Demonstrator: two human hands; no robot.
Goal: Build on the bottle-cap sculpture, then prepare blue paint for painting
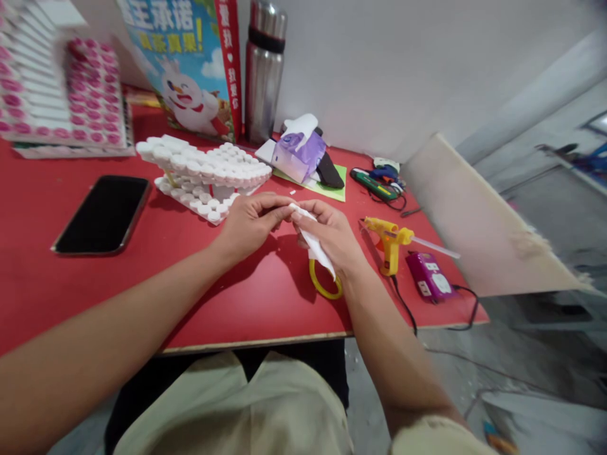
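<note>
Red surface (256,303) is carrying a white disc-covered model (203,165), already standing in two tiers; remotely, I am pinching tissue (317,245) with left hand (249,221) and right hand (336,232), handling seemingly unfinished.

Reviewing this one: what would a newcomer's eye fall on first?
Probably the vivid red tabletop, with the right hand holding a white tissue-like piece over its middle and the left hand at the piece's far end. Next, the snowman-printed package standing at the back, beside a silver flask. The yellow glue gun also stands out, on the right.
</note>
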